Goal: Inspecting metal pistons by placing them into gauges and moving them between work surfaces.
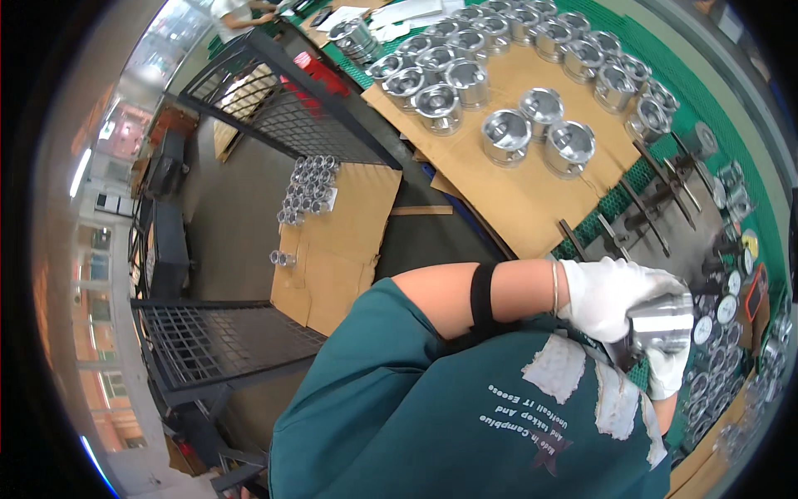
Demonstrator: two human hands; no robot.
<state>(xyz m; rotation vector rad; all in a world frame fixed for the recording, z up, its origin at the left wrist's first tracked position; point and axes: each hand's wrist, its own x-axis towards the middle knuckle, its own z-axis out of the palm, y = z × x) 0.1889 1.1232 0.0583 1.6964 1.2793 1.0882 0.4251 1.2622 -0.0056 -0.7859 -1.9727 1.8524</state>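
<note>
A shiny metal piston (662,323) is held close in front of my green shirt. My left hand (611,293), in a white glove, has its fingers closed round the piston's upper left side. Below it, my right hand (667,372), gloved too, closes on the piston's lower side, partly hidden behind it. Just beyond my hands stands a metal fixture (644,218) with several upright dark rods. Three pistons stand apart at the near part of a cardboard sheet (532,212); one is this piston (570,150). Many more stand in rows behind them.
To the left, a dark mesh-sided cart (291,100) holds cardboard (345,241) with more pistons (309,190). Round white-faced gauges (726,309) and several metal parts (715,366) crowd the right. Green matting (698,83) covers the bench. A person (237,17) stands at the far left.
</note>
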